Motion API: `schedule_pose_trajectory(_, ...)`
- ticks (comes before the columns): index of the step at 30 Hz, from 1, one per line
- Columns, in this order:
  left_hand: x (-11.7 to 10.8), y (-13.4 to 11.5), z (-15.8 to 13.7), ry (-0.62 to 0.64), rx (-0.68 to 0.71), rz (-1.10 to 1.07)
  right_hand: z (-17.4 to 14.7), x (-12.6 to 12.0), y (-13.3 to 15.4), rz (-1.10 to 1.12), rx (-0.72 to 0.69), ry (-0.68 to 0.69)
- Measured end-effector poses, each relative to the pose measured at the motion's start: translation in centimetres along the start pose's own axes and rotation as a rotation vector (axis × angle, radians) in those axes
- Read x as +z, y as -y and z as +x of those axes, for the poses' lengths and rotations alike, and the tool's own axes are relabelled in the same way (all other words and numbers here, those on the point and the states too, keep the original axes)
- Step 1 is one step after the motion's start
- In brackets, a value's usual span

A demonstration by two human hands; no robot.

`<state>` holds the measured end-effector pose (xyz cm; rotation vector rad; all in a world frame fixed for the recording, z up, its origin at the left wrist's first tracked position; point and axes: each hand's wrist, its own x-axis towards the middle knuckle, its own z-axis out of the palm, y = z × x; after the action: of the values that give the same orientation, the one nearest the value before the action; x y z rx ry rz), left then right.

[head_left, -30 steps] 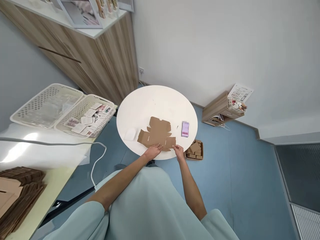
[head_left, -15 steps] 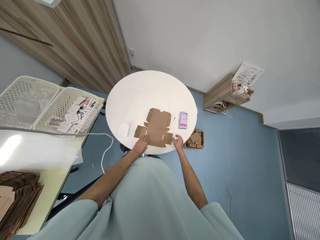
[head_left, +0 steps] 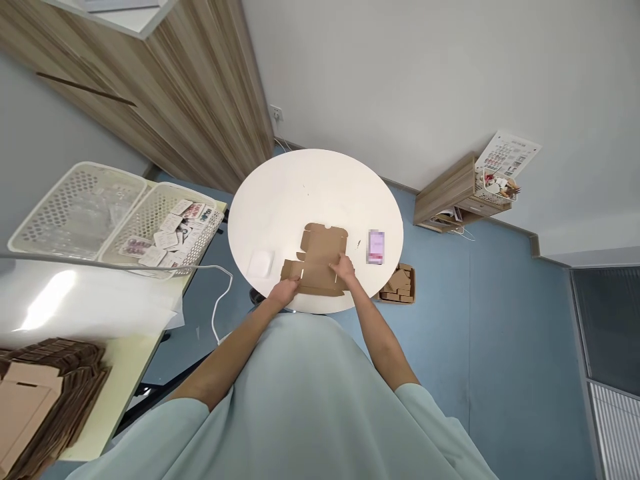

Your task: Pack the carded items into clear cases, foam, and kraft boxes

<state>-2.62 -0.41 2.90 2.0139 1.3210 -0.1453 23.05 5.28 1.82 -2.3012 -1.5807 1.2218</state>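
Note:
A brown cardboard box blank (head_left: 323, 250) lies partly unfolded near the front of the round white table (head_left: 270, 200), its slotted side flap (head_left: 291, 269) sticking out to the left. My left hand (head_left: 285, 292) grips the lower edge by that flap, fingertips on the card. On the other side, my right hand (head_left: 344, 268) holds the right flap, which is folded inward over the blank; its thumb points left across the card. A white square item (head_left: 261, 263) rests left of the blank. To the right lies a pinkish phone-like rectangle (head_left: 376, 247), its face blurred.
A box of folded cardboard pieces (head_left: 400, 285) stands on the floor, right of the table. On the left side table are white baskets (head_left: 165, 193) with cards and clear plastic, plus stacked flat cardboard (head_left: 55, 393). A white cable (head_left: 220, 293) hangs between the tables.
My right hand has moved left and up over the blank, and the right flap has folded inward. My left hand stays at the left flap. The whole view has shifted slightly.

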Motion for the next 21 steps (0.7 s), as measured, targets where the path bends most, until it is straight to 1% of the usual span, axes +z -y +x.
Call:
schedule_pose_trajectory(3,-0.1,0.2,0.2,0.036,-0.059,-0.046,-1.0,0.1,-0.2,0.039,-0.042,-0.003)
schedule_pose_trajectory(6,0.0,0.6,0.5,0.030,-0.110,-0.069,-2.7,0.3,-0.8,0.049,-0.072,0.025)
schedule_pose_trajectory(9,0.3,0.9,0.7,0.016,-0.142,-0.076,-4.7,0.9,-1.7,-0.011,-0.094,0.100)
schedule_pose_trajectory(13,0.8,1.0,0.7,-0.020,-0.225,-0.101,-6.8,2.0,-3.1,-0.120,-0.141,0.207)
schedule_pose_trajectory(18,0.9,0.7,1.1,-0.060,-0.353,-0.144,-7.4,3.0,-4.0,-0.163,-0.191,0.208)
schedule_pose_trajectory(21,0.8,0.5,1.3,-0.075,-0.385,-0.154,-7.2,3.1,-4.2,-0.168,-0.207,0.212)
